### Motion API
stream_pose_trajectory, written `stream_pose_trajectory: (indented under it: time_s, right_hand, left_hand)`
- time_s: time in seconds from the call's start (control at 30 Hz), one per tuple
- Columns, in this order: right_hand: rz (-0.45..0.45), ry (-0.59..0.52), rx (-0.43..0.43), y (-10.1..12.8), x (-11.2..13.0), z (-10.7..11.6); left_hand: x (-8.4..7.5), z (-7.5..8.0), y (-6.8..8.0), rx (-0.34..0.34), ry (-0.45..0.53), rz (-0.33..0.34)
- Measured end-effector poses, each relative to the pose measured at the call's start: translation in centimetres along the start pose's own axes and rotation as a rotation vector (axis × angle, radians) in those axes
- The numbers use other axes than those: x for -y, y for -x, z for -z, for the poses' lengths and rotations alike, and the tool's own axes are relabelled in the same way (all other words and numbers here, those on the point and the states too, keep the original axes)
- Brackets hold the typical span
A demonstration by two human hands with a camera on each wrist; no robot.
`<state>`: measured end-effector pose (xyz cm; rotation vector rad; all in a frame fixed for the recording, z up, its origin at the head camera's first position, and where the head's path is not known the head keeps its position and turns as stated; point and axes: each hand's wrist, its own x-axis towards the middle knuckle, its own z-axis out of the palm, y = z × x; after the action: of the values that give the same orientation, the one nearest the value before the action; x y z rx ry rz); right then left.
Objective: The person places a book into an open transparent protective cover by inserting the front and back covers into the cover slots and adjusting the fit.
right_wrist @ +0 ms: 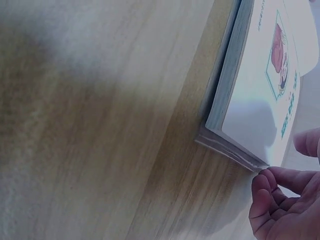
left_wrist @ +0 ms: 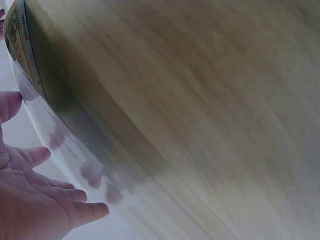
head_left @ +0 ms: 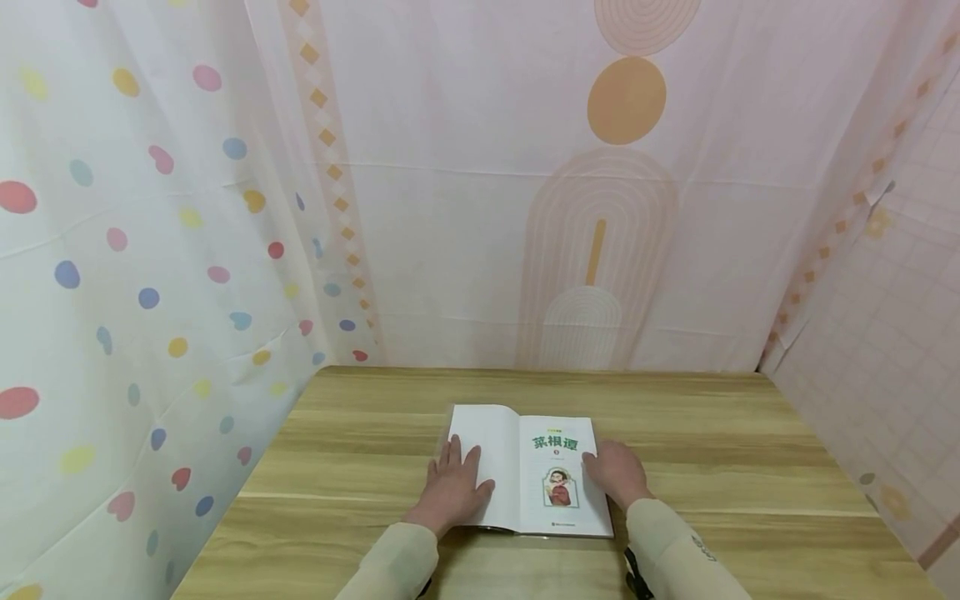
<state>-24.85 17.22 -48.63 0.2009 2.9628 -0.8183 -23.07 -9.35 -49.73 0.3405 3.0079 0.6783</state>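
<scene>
The open book (head_left: 525, 471) lay flat near the front edge of the table (head_left: 750, 467), long side pointing away from you — your left hand (head_left: 452, 487) pressed flat on its left page, your right hand (head_left: 617, 472) loosely curled at its right edge, gripping nothing.

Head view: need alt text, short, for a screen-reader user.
An open book lies on a wooden table, showing a blank left page and a title page with green characters and a small picture. The left hand lies flat on the left page and the right hand rests at the right edge. Patterned pastel curtains hang around the table.
</scene>
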Motion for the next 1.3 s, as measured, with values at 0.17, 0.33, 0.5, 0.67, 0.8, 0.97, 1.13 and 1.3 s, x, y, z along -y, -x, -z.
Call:
stream_pose_trajectory:
  time_s: [0.17,0.33,0.5,0.67,0.8,0.97,1.13,1.3]
  right_hand:
    - [0.004,0.015,-0.005,0.1,0.2,0.1]
    - [-0.020,-0.025,-0.005,0.2,0.2,0.0]
    - [-0.044,-0.119,-0.010,0.0,0.1,0.2]
    - [-0.064,-0.233,-0.009,-0.2,-0.2,0.2]
    - [-0.095,-0.339,-0.005,-0.3,-0.1,0.2]
    - [-0.109,-0.416,-0.006,-0.4,0.1,0.2]
    - [-0.084,-0.449,-0.034,-0.5,0.6,0.4]
    - [-0.032,-0.437,-0.085,-0.3,1.8,1.2]
  left_hand:
    - [-0.1,0.2,0.1,0.007,-0.002,0.001]
    - [-0.4,0.4,0.2,0.025,-0.008,0.002]
    - [-0.5,0.5,0.4,0.034,0.005,0.008]
    - [-0.5,0.3,0.4,0.044,0.009,0.009]
    - [-0.4,0.4,0.4,0.050,0.019,0.014]
    - [-0.3,0.4,0.4,0.055,0.020,0.020]
    - [-0.4,0.5,0.4,0.051,0.011,0.011]
    - [-0.4,0.7,0.5,0.032,-0.009,-0.025]
